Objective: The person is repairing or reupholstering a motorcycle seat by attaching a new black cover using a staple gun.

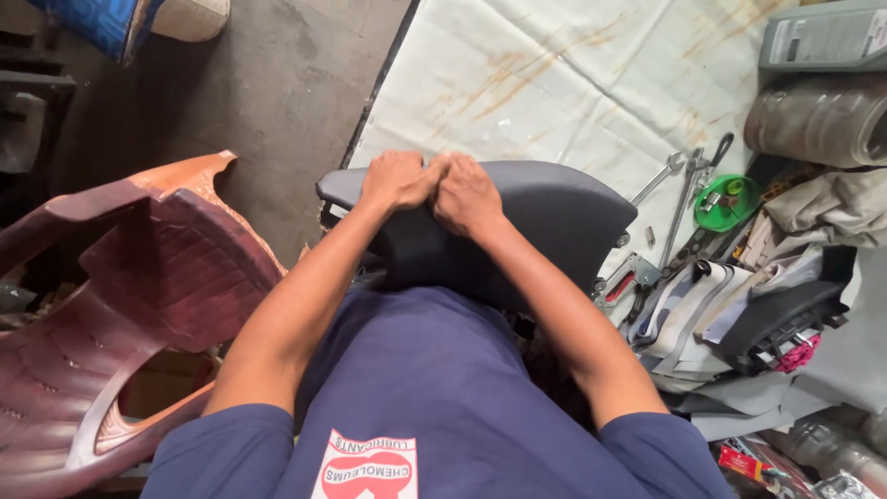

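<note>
Both hands fisted together on black seat

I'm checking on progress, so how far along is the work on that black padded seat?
Done: the black cover lies smooth across the padded seat top. In hand: left hand and right hand press together on its near edge. Left: wrenches, pliers and grey fabric pieces still lie out beside it.

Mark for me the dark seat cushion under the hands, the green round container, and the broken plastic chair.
dark seat cushion (564, 217): head view, its bare upper right surface.
green round container (725, 201): head view, its middle.
broken plastic chair (166, 268): head view, the ribbed reddish-brown back panel.
</note>
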